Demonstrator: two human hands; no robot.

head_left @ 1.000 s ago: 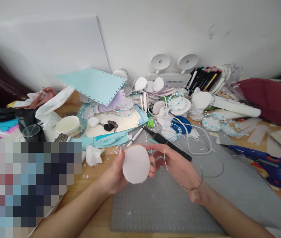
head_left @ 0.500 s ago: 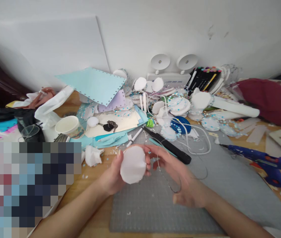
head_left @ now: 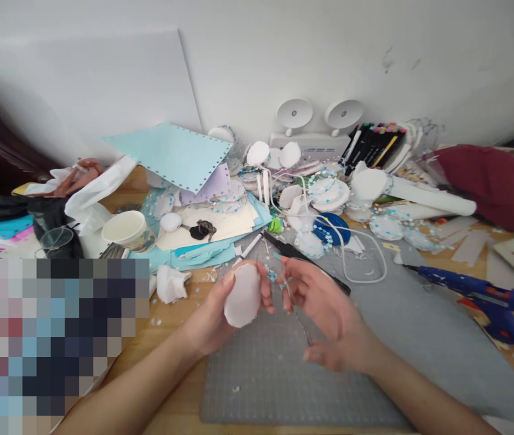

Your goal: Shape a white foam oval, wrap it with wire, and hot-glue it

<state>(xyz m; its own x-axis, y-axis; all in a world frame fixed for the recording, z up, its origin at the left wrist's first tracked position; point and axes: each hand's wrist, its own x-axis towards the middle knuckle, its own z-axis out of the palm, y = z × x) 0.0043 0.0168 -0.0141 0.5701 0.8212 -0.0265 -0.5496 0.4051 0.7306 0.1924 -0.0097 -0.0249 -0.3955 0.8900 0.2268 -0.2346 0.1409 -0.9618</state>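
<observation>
White disc [head_left: 242, 296] is clamped in L hand [head_left: 211, 317], abt 6 o'clock in view. R hand [head_left: 334, 317], at disc's 3 o'clock, is held part-curled by slack wire [head_left: 301, 323]; pinch can't be told. Piece judged part-done, wire apparently unsecured; similar beaded discs [head_left: 329, 192] are piled at 1 o'clock.

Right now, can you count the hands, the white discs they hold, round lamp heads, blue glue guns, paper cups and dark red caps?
Left hand and right hand: 2
White disc held: 1
Lamp heads: 2
Glue gun: 1
Paper cup: 1
Red cap: 1
Total: 8
</observation>
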